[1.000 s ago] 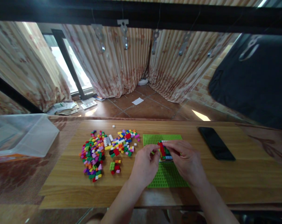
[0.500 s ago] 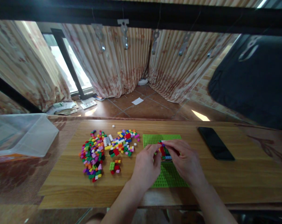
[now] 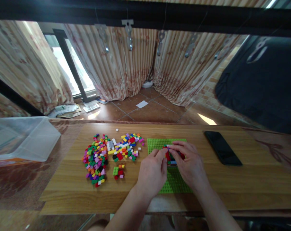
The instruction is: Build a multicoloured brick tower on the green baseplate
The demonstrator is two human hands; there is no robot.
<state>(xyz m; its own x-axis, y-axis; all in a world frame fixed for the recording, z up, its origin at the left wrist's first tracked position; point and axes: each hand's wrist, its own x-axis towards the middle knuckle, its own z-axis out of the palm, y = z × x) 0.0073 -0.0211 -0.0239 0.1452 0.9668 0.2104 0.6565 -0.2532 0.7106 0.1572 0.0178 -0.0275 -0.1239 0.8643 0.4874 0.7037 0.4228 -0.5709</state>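
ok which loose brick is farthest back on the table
The small white brick near the far edge of the wooden table; it lies apart, while the other loose bricks all sit nearer the front.

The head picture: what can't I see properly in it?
- Build: in the head view, its sides are partly hidden by the left hand and right hand.
- Whether either hand pinches a loose brick: head view, hidden by the fingers.
- Board: head view, partly covered by build and hands.
- Pile: head view, bricks overlap, too small to count.
- Bin: head view, cut off by the left edge.
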